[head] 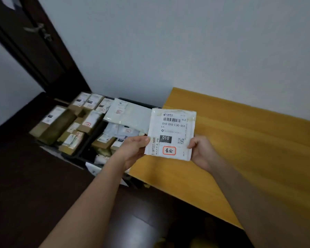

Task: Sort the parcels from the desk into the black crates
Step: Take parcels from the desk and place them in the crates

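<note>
Parcel (171, 134), flat white mailer, held up with both hands above the left edge of the desk (249, 149), label facing the camera. Label shows a barcode, "010-010-L30-551", a black box reading "010", a QR code, and a red-framed stamp near the bottom. Left hand (133, 151) pinches the mailer's lower left edge, thumb on the front, other fingers hidden behind. Right hand (201, 151) pinches the lower right corner, thumb on the front, fingers curled behind. Mailer upright, slightly tilted, not touching the desk.

Desk is yellow wood, against the wall (186, 42).

Black crates (82, 154) sit on the dark floor (25, 185) just left of the desk, below the held parcel. At least 2 crates side by side; exact count cannot tell. Left one packed with brown cardboard boxes (55, 125) carrying white labels. Right one holds white mailers (129, 113) on top and a few small boxes lower down. Several labels show small red stamps.

Dark wooden door (34, 42) with a metal handle at upper left, blurred.
</note>
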Demonstrator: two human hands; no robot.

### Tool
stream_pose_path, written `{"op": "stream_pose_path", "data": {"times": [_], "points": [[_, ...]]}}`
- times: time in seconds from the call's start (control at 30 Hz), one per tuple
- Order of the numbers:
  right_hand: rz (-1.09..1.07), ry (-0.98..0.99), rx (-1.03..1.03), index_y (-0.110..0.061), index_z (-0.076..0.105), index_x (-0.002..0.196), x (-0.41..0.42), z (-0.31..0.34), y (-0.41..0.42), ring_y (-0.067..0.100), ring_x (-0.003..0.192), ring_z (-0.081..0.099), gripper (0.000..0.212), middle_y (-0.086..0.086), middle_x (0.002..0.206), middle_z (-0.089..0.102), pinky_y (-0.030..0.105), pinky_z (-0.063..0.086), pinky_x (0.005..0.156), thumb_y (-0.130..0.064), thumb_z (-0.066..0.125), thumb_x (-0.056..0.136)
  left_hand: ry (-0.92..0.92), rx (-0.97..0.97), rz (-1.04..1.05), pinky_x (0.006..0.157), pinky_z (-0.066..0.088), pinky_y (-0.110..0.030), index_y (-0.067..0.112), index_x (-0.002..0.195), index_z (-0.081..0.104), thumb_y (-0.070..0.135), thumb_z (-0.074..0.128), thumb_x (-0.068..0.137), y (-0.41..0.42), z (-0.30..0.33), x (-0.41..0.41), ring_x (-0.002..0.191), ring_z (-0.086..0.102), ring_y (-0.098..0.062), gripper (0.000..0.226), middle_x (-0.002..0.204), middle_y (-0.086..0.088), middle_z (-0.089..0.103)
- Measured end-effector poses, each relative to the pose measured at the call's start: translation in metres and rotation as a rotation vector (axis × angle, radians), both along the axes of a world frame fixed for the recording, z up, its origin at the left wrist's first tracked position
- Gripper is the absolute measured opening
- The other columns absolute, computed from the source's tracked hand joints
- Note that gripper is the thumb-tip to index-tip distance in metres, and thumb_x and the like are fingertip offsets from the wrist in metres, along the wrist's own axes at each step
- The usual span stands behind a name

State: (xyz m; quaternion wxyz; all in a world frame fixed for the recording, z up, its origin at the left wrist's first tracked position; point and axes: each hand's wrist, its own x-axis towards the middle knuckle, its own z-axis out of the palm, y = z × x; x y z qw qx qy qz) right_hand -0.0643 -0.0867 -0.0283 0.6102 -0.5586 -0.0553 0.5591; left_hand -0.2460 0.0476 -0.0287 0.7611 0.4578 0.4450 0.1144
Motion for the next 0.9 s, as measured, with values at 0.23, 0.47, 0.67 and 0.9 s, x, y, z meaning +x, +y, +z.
{"op": "stream_pose_path", "data": {"times": [0.23, 0.47, 0.67, 0.9], "points": [[0.264, -0.134, -0.079, -0.014, 0.059, 0.106, -0.085, -0.017, 0.098, 0.016, 0.081, 0.066, 0.018, 0.006, 0.098, 0.072, 0.028, 0.049, 0.068, -0.001, 0.053, 0.096, 0.088, -0.009, 0.396, 0.061, 0.053, -0.024, -0.001, 0.115, 0.066, 0.009, 0.055, 0.099, 0.054, -0.017, -0.116, 0.070, 0.070, -0.015, 0.022, 0.091, -0.009, 0.075], [0.336, -0.404, -0.221, -0.011, 0.061, 0.118, -0.138, -0.070, 0.182, 0.019, 0.096, 0.068, 0.024, 0.008, 0.110, 0.070, 0.026, 0.053, 0.067, -0.002, 0.055, 0.096, 0.247, -0.013, 0.466, 0.086, 0.050, -0.032, 0.024, 0.103, 0.066, 0.016, 0.062, 0.096, 0.108, -0.046, -0.174, 0.101, 0.064, -0.018, 0.011, 0.114, -0.003, 0.067], [0.434, -0.586, -0.401, -0.017, 0.062, 0.105, -0.171, -0.132, 0.255, 0.015, 0.085, 0.064, 0.019, 0.002, 0.096, 0.064, 0.033, 0.057, 0.068, -0.003, 0.051, 0.098, 0.367, -0.033, 0.430, 0.093, 0.051, -0.035, 0.014, 0.122, 0.062, 0.015, 0.060, 0.097, 0.185, -0.078, -0.200, 0.101, 0.062, -0.019, 0.025, 0.109, -0.004, 0.065], [0.578, -0.665, -0.502, -0.011, 0.069, 0.105, -0.205, -0.180, 0.314, 0.020, 0.094, 0.067, 0.025, 0.005, 0.106, 0.070, 0.032, 0.056, 0.075, 0.001, 0.048, 0.097, 0.507, -0.011, 0.310, 0.069, 0.049, -0.021, 0.012, 0.120, 0.063, 0.014, 0.057, 0.098, 0.260, -0.105, -0.225, 0.085, 0.060, -0.013, 0.023, 0.097, -0.002, 0.065]]}}
